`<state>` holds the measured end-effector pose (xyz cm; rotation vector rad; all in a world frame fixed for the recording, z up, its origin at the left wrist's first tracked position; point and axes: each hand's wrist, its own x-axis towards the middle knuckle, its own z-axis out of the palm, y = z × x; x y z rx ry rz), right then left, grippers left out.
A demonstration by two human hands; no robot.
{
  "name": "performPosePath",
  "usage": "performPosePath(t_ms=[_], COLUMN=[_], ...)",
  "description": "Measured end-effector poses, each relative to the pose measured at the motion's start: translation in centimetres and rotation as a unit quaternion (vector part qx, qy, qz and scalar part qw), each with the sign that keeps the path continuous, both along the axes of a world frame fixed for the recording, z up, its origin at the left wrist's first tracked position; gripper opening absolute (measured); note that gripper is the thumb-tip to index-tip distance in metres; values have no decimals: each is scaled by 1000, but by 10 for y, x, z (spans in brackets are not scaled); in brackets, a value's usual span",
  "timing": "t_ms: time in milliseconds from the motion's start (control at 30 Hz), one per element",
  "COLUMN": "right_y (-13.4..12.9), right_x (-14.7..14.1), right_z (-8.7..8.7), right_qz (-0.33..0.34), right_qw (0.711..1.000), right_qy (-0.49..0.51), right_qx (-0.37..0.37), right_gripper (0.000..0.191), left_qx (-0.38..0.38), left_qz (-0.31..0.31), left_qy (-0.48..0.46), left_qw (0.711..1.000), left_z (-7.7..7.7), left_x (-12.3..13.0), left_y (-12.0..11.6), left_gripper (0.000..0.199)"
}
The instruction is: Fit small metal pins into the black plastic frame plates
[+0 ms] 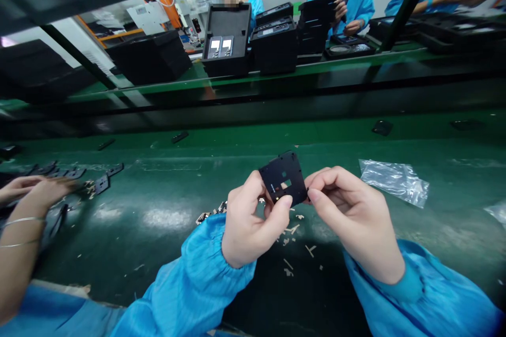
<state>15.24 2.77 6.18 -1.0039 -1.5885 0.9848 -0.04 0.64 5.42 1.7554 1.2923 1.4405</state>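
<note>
My left hand [255, 221] pinches a flat black plastic plate [290, 171] by its lower left edge and holds it tilted above the bench. The plate has a small rectangular window and a few tiny holes. At its lower right corner my right hand [350, 210] is closed, thumb and forefinger pressed together on a tiny dark piece [309, 195] whose kind I cannot make out. Below the hands, small beige scraps [291, 230] lie scattered. A cluster of small dark and light parts [203, 217] is partly hidden behind my left sleeve.
The green bench [169, 253] carries a clear plastic bag [393, 181] at right. A co-worker's hands [43, 189] are busy at left beside several black parts [101, 184]. Black foam boxes [274, 47] stand on a raised shelf [166, 87], with people in blue behind.
</note>
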Motion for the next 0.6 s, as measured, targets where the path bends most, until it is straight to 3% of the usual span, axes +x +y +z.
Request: performPosePath(t_ms=[400, 600], right_y=[-1, -1], right_x=[-3, -3], right_z=[3, 6], right_qz=[2, 9], right_qw=[1000, 1000], right_qy=[-18, -8], right_qx=[-2, -15], right_gripper=[11, 11], left_qx=[-1, -26], left_qz=[-19, -49], left_qy=[-12, -68], left_qw=[1000, 996], left_z=[-3, -1], left_x=[-3, -2], left_y=[1, 3], left_gripper=[11, 13])
